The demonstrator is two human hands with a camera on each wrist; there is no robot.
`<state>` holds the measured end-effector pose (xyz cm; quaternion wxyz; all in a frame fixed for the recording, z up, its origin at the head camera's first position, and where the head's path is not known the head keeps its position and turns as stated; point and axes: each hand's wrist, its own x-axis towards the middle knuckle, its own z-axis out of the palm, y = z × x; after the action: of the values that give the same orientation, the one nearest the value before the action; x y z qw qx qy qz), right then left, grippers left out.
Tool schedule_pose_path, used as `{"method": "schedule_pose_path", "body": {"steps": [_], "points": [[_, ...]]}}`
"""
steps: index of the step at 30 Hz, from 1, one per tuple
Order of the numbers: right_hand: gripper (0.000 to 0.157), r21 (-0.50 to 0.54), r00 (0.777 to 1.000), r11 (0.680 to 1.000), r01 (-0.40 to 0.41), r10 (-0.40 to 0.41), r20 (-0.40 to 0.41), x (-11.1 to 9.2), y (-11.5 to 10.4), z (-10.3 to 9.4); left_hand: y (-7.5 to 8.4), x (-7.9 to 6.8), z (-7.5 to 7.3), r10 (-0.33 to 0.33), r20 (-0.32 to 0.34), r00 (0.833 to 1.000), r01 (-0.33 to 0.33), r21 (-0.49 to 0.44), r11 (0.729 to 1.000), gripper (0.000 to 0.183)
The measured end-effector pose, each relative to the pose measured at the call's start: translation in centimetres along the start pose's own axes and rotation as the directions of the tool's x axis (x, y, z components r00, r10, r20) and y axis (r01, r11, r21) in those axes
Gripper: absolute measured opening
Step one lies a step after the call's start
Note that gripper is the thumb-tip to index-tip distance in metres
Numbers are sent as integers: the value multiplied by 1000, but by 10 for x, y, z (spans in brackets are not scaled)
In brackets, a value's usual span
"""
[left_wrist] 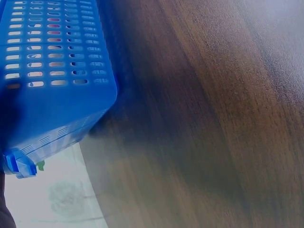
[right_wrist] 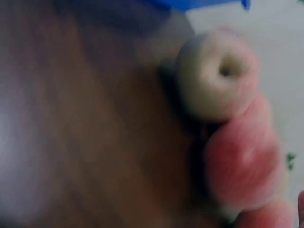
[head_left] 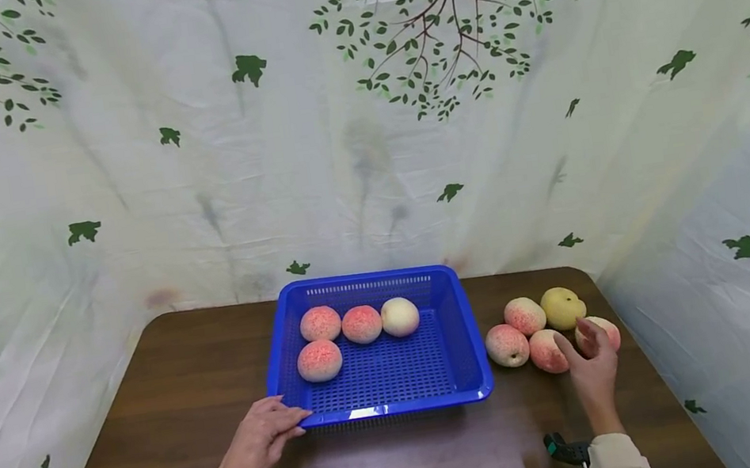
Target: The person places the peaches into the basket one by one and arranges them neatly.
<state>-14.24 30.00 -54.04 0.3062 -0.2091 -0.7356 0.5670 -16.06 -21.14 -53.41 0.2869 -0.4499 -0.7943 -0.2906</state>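
Observation:
A blue plastic basket [head_left: 464, 333] stands on the table with three reddish peaches and one pale peach [head_left: 400, 317] inside. My left hand [head_left: 262, 434] holds the basket's front-left corner, fingers over the rim and thumb outside. In the left wrist view, the basket's slotted side [left_wrist: 52, 95] fills the upper left. To the basket's right, several peaches lie in a group. My right hand [head_left: 594, 367] is over them, thumb near the front peach [head_left: 547, 352] and fingers at the rightmost peach [head_left: 607, 335], which they partly hide. Thumb and fingers are apart. Blurred peaches [right_wrist: 244, 161] fill the right wrist view's right side.
A yellow peach [head_left: 562, 308] lies at the back of the right group, beside a pinkish peach [head_left: 524, 316]. The brown table [head_left: 188, 388] ends at a white leaf-printed cloth [head_left: 349, 150] behind and at both sides.

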Motion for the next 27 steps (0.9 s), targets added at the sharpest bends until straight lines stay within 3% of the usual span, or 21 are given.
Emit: {"method": "schedule_pose_path", "body": {"steps": [11, 20, 27], "points": [[62, -37, 998, 997, -63, 64, 25, -8, 43, -6, 2, -1, -2, -23, 14, 1000, 23, 1, 1000, 46], [73, 88, 981, 978, -188, 183, 62, -9, 52, 5, 3, -2, -3, -31, 24, 999, 31, 9, 999, 47], [77, 110, 974, 971, -212, 201, 107, -8, 58, 11, 2, -1, -3, -38, 27, 999, 38, 5, 999, 46]]}}
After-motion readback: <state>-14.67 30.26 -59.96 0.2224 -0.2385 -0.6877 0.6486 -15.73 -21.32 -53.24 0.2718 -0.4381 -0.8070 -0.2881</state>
